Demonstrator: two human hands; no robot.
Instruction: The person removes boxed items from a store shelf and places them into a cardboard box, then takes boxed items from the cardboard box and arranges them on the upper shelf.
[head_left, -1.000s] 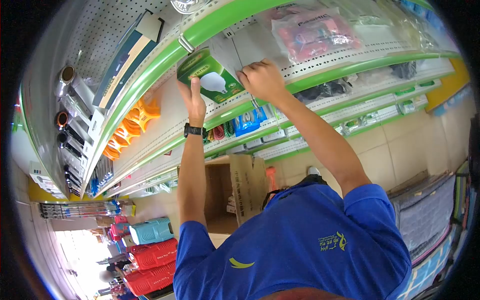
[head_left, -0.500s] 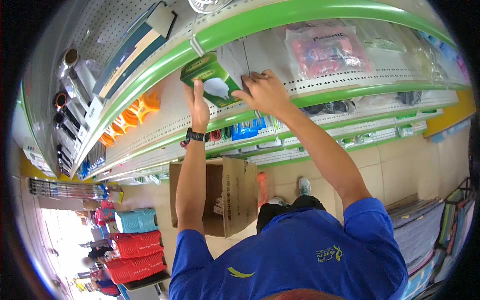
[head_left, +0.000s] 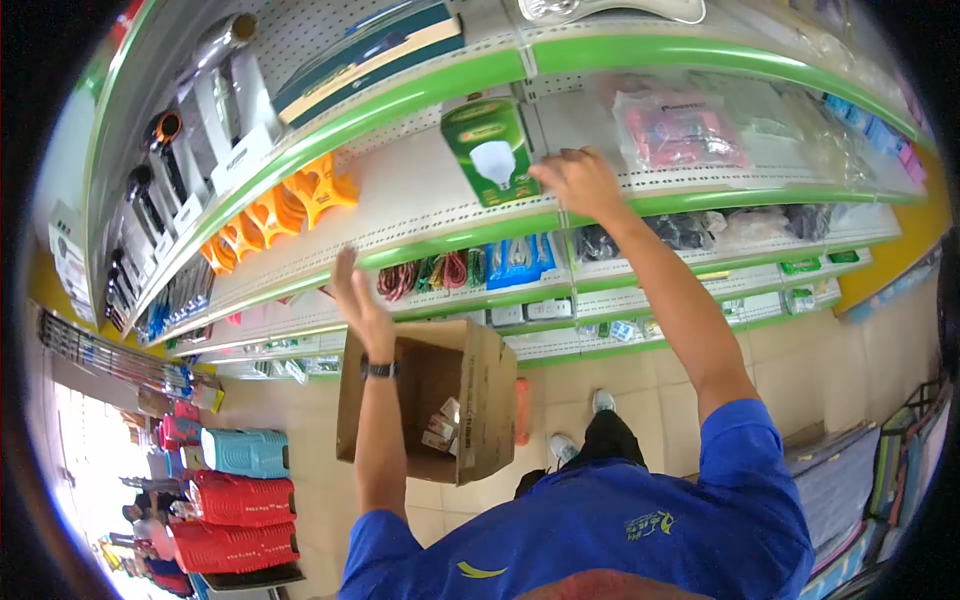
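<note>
A green light bulb box (head_left: 490, 152), printed with a white bulb, stands upright on the shelf (head_left: 400, 195) behind a green front edge. My right hand (head_left: 583, 183) is at the box's right side, its fingers loosely bent and apart. The thumb is close to the lower right edge; whether it touches is unclear. My left hand (head_left: 362, 305), somewhat blurred, is raised below and left of the box, in front of the shelf edge. It holds nothing and its fingers are stretched out. A dark watch (head_left: 380, 370) is on the left wrist.
An open cardboard box (head_left: 490, 400) with small packages inside stands on the floor below my left arm. Orange plastic items (head_left: 320, 190) and a bagged pink product (head_left: 685, 130) share the shelf. Hair dryers (head_left: 165, 150) stand at left, and red suitcases (head_left: 235, 500) farther off.
My left hand has let go of the bulb box and moved down and left. My right hand has shifted slightly off the box's side. The box now stands upright, and the view has shifted.
</note>
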